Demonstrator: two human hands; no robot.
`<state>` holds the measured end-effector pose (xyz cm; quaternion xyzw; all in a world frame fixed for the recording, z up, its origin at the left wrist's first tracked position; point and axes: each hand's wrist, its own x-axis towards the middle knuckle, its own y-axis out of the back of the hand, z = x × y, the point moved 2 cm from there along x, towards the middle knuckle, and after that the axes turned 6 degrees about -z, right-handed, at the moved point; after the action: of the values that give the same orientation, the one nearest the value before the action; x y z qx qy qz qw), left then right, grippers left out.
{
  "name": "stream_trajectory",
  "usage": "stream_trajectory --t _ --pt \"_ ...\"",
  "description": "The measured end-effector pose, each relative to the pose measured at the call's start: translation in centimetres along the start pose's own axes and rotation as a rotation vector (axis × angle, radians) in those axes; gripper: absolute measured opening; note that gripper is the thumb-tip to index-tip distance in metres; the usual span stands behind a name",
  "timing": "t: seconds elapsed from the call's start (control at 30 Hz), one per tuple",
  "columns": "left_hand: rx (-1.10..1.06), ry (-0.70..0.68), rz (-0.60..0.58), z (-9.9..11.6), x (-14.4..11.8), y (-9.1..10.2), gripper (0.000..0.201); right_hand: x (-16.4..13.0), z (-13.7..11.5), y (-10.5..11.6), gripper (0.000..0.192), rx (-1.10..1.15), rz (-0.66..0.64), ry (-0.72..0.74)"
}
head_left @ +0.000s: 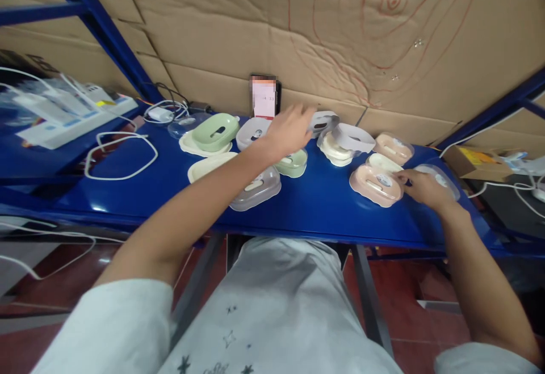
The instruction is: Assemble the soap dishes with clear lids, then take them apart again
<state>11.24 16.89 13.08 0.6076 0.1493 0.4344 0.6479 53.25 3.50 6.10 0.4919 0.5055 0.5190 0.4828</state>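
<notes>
My left hand (293, 129) reaches across the middle of the table, blurred by motion. Its fingertips are at the edge of a tilted grey soap dish part (324, 123); whether they grip it I cannot tell. My right hand (428, 188) pinches the right edge of a pink soap box (375, 187), which has a clear cover and a round label. Behind that box is a cream tray (385, 162). A grey soap dish (355, 137) rests on cream pieces (336, 151). Under my left forearm are a grey covered soap box (259, 189) and a green one (293, 164).
On the left are a green dish (215, 133), a white power strip (80, 123) and a looped white cable (121, 177). A phone (264, 97) leans on the cardboard wall (221, 39). Another pink box (394, 147) and a clear cover (440, 180) lie right. Blue frame posts (113, 39) border the table.
</notes>
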Motion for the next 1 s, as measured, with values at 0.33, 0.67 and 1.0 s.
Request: stream_trajectory --t 0.33,0.67,1.0 --pt "-0.121 0.275 -0.146 -3.9 8.7 -4.7 0.041 -7.6 -3.8 3.2 0.03 0.156 0.53 -0.019" --pt "-0.089 0.034 0.139 -1.3 -5.3 2.5 0.033 -9.7 -21.1 -1.7 0.021 0.322 0.227 0.511" --pt "0.097 -0.323 -0.028 4.2 -17.4 -3.5 0.024 -9.2 -20.2 -2.5 0.063 0.421 0.661 0.341"
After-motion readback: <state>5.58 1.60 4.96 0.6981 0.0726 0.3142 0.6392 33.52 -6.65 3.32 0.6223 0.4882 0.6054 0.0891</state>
